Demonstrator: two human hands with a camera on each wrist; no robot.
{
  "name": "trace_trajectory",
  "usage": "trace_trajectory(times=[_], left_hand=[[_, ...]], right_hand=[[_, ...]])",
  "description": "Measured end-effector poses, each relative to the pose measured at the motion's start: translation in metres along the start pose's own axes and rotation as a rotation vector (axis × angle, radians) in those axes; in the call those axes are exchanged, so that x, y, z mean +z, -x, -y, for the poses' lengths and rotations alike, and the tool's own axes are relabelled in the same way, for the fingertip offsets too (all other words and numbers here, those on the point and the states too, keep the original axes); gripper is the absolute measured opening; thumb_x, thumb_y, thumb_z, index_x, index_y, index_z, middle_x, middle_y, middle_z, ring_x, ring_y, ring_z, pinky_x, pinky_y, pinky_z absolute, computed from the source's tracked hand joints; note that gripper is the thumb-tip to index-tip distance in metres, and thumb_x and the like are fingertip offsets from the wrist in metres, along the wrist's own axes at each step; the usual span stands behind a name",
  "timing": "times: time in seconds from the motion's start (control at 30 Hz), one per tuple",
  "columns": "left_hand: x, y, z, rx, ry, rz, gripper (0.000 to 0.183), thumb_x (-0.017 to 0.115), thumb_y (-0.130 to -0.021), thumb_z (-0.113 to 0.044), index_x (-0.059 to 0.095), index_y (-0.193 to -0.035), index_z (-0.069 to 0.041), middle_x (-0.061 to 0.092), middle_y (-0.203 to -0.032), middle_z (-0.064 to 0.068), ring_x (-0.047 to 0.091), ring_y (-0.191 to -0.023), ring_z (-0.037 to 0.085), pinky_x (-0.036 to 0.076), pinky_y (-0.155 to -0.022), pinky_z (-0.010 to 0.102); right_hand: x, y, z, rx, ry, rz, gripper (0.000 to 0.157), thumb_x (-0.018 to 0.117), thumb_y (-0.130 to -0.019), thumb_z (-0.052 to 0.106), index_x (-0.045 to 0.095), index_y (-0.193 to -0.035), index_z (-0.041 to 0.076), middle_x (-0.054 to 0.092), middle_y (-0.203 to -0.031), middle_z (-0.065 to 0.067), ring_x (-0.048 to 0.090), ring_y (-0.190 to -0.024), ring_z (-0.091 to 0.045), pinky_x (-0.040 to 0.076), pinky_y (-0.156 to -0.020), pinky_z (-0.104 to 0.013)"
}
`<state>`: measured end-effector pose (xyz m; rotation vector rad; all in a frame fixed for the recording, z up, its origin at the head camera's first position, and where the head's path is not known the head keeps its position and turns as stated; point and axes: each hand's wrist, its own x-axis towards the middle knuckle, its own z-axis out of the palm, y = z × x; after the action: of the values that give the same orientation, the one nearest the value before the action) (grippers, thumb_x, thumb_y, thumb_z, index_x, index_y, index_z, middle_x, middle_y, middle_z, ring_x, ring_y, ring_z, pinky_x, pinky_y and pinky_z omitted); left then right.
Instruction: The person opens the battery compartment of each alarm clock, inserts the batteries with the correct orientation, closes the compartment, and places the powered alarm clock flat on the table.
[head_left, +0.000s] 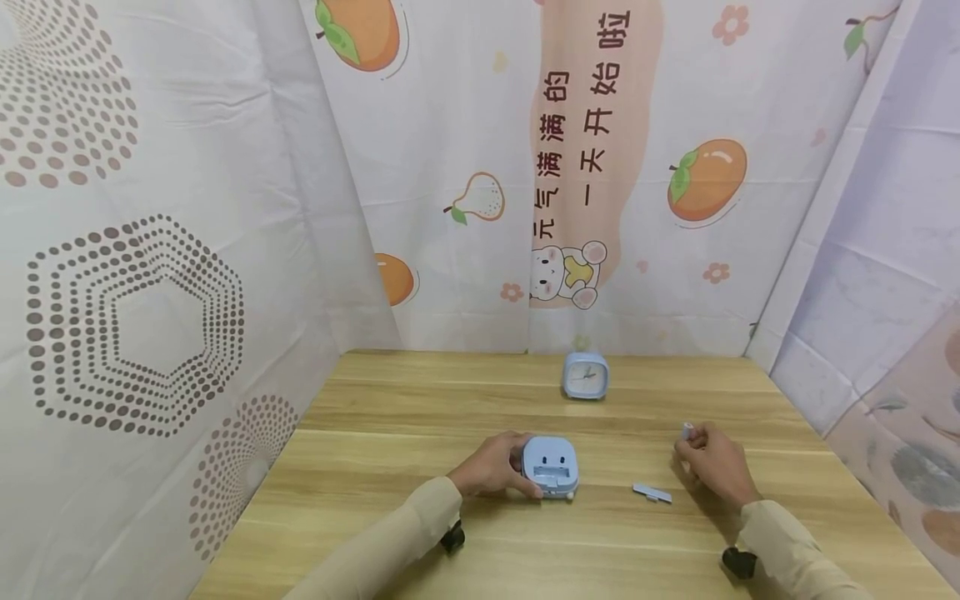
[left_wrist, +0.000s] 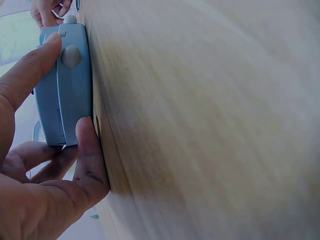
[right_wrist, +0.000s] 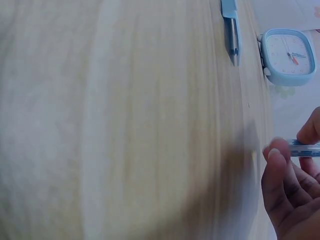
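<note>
My left hand (head_left: 489, 465) grips the side of a light blue alarm clock (head_left: 542, 457) lying back side up on the table. Its battery compartment (head_left: 551, 472) faces up, uncovered. In the left wrist view, thumb and fingers span the clock's edge (left_wrist: 75, 100), close over the wood. Off to the right, my right hand (head_left: 718, 463) pinches a small battery (head_left: 687, 430) between thumb and fingertips; the right wrist view shows the battery (right_wrist: 304, 149) partly covered by fingers. Between the hands lies a slim blue battery cover (head_left: 652, 492), also in the right wrist view (right_wrist: 230, 11).
A second light blue clock (head_left: 585, 376) stands upright near the table's back edge, dial forward. The wooden table (head_left: 420, 400) meets printed white curtains (head_left: 450, 100) at the back and both sides.
</note>
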<state>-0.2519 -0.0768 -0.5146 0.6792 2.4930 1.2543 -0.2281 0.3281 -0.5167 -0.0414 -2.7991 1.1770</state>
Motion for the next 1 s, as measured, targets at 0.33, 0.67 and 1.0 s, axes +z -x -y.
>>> trace_trajectory(times=[0.33, 0.67, 1.0], left_hand=[[-0.001, -0.001, -0.001, -0.006, 0.001, -0.003, 0.092, 0.1, -0.066, -0.03, 0.058, -0.147, -0.017, 0.058, -0.132, -0.003, 0.058, -0.099, 0.01, 0.051, -0.088, 0.03], [0.001, 0.001, 0.0, 0.003, 0.012, 0.0, 0.09, 0.099, -0.066, -0.028, 0.059, -0.146, -0.019, 0.058, -0.131, -0.004, 0.058, -0.098, 0.009, 0.051, -0.087, 0.029], [0.0, 0.002, -0.003, 0.008, 0.004, 0.0, 0.091, 0.099, -0.067, -0.027, 0.058, -0.147, -0.016, 0.058, -0.131, -0.003, 0.058, -0.099, 0.008, 0.051, -0.087, 0.028]], right_hand=[[0.003, 0.0, 0.003, -0.07, 0.001, -0.029, 0.036, 0.063, -0.097, 0.015, 0.054, -0.126, -0.004, 0.07, -0.112, -0.022, 0.066, -0.067, -0.016, 0.052, -0.057, -0.028], [0.009, 0.003, 0.004, -0.077, -0.089, 0.01, 0.035, 0.063, -0.103, 0.019, 0.05, -0.129, 0.0, 0.073, -0.107, -0.019, 0.065, -0.062, -0.019, 0.054, -0.052, -0.031], [0.01, 0.0, 0.002, -0.123, -0.026, -0.044, 0.033, 0.065, -0.102, 0.027, 0.058, -0.122, 0.001, 0.067, -0.113, -0.02, 0.064, -0.073, -0.017, 0.054, -0.055, -0.03]])
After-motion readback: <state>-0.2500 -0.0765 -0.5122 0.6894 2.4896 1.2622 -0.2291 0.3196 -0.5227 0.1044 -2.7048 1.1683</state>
